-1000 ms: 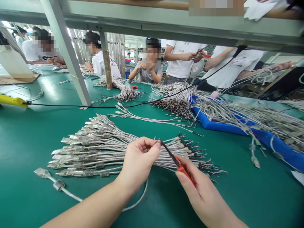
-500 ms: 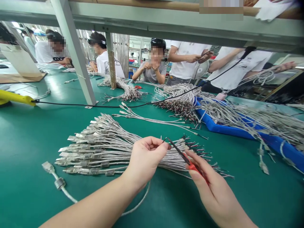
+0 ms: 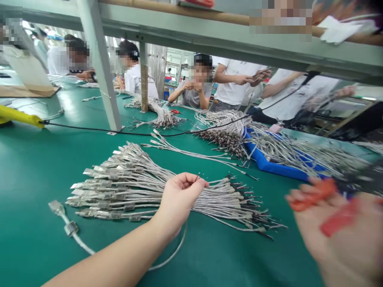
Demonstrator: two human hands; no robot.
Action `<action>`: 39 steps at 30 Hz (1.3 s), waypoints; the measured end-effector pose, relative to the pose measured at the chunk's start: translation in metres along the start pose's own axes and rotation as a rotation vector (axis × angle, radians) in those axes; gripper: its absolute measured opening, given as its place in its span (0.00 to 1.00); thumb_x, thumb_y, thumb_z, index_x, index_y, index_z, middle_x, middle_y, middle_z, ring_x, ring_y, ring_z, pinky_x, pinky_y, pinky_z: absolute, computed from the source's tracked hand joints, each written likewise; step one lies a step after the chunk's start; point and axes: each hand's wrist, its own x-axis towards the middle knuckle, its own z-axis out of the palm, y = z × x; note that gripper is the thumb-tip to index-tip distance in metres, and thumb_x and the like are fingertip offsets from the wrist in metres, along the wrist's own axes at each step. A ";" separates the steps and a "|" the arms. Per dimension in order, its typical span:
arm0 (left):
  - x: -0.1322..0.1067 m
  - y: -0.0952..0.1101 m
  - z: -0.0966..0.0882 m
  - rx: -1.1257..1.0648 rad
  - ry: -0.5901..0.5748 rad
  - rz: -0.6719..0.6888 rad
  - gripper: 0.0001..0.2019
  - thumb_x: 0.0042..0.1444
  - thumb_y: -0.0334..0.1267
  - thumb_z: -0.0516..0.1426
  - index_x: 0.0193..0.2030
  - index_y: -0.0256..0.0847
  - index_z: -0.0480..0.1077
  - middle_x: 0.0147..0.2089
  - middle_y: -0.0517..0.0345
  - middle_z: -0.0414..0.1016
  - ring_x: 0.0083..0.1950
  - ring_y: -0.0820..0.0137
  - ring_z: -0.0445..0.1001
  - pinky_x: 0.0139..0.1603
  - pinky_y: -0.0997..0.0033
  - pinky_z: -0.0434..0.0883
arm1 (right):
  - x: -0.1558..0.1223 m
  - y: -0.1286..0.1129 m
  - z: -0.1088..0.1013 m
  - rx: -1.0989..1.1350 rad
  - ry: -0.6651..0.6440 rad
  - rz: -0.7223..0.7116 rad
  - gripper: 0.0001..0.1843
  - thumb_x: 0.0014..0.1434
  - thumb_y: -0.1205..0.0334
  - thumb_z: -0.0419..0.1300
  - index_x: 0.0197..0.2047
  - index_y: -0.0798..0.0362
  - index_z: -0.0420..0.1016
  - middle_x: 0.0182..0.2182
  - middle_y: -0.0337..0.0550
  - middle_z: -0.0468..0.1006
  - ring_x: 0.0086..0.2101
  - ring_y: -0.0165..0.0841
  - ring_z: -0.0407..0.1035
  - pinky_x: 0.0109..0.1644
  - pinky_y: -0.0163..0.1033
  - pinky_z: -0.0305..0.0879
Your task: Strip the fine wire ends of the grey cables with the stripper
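My left hand (image 3: 179, 199) pinches the stripped end of a grey USB cable (image 3: 78, 242) between thumb and fingers, with thin dark wires sticking out above the thumb. That cable loops under my forearm to its plug at the lower left. Off to the right, my right hand (image 3: 344, 231) is smeared by motion, palm turned up, with red-handled pliers (image 3: 338, 219) lying in its fingers. Their dark jaws are blurred. Beneath and behind my left hand lies a fanned bundle of similar USB cables (image 3: 140, 191), plugs to the left and bare wire ends to the right.
Several loose cables (image 3: 191, 151) lie behind the bundle. A blue tray (image 3: 269, 167) overflows with cables at the right. Further back are more cable bundles (image 3: 227, 123), a black cord (image 3: 143, 133), a yellow tool handle (image 3: 22, 117) and a metal post (image 3: 101, 71). Several people work across the table.
My right hand has swung right, away from my left hand, turning palm up with the red-handled pliers. The left hand keeps its pinch on the cable end and has shifted slightly.
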 end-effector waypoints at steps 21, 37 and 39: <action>-0.037 -0.018 0.021 0.034 -0.348 -0.285 0.13 0.56 0.41 0.63 0.33 0.37 0.63 0.33 0.49 0.80 0.22 0.73 0.73 0.20 0.78 0.70 | -0.074 -0.020 0.056 0.491 -0.466 0.402 0.08 0.59 0.57 0.62 0.38 0.52 0.70 0.32 0.40 0.71 0.34 0.35 0.65 0.39 0.40 0.63; -0.038 -0.019 0.023 0.349 -0.353 -0.209 0.13 0.54 0.45 0.63 0.30 0.34 0.77 0.15 0.62 0.65 0.18 0.79 0.59 0.20 0.81 0.55 | -0.070 -0.027 0.055 0.372 -0.439 0.345 0.07 0.59 0.61 0.60 0.35 0.50 0.63 0.29 0.36 0.69 0.28 0.31 0.67 0.34 0.38 0.68; -0.038 -0.016 0.026 0.359 -0.326 -0.203 0.15 0.52 0.47 0.63 0.27 0.34 0.76 0.14 0.63 0.63 0.18 0.78 0.58 0.21 0.80 0.56 | -0.069 -0.028 0.055 0.362 -0.443 0.352 0.08 0.59 0.60 0.60 0.35 0.50 0.63 0.29 0.36 0.69 0.28 0.31 0.68 0.34 0.38 0.68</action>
